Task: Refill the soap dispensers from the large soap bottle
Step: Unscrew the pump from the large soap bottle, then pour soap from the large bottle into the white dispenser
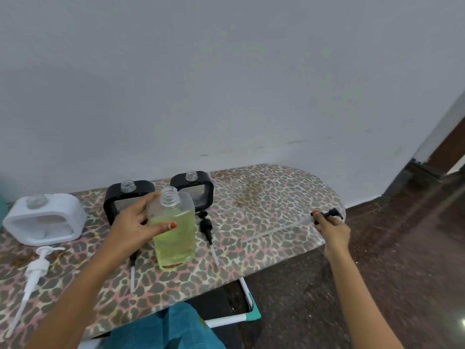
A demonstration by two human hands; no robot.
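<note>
Yellow-green soap half fills uncapped large bottle, left hand gripping; right hand pinches black pump; leopard-print board, grey wall.

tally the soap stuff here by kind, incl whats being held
dispensers: 3, white, black, black
large soap bottle: 1
pumps: 4, white, black, black, black
total: 8

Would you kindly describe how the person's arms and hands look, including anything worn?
The left forearm and right forearm are bare: no sleeves, watch or bracelets show. The left hand and right hand carry no visible rings. Orange-red polish shows on the left thumbnail and one right-hand nail. Teal clothing shows at the bottom edge.
</note>
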